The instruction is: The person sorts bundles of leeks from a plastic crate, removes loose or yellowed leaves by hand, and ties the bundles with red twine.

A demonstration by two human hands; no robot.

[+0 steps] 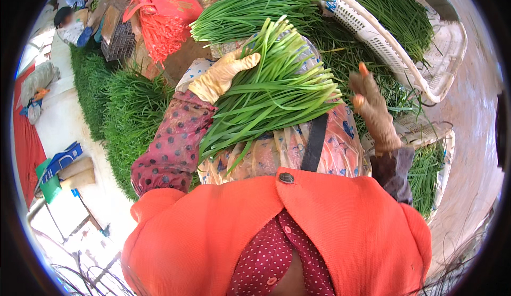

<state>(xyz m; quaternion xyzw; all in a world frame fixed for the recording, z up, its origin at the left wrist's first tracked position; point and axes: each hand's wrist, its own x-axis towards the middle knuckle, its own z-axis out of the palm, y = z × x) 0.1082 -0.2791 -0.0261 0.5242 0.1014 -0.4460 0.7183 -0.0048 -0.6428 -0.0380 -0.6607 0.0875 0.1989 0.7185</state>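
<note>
My left hand (225,72), in a pale yellow rubber glove, rests on a loose bundle of green garlic chives (263,96) lying across my lap, its thumb over the stalks. The pale stalk ends point up and to the right. My right hand (369,100) wears a brown knit glove with bare fingertips; it is slightly blurred, raised to the right of the bundle, fingers apart and holding nothing. A clear printed plastic apron (287,148) with a black strap covers my lap under the chives.
Another chive pile (255,12) lies ahead, beside a red bag (171,0) with red ties (161,34). White plastic baskets (371,36) of chives stand at the right. Heaped greens (135,104) line the left. A person (72,26) sits at the upper left near a dark crate (117,42).
</note>
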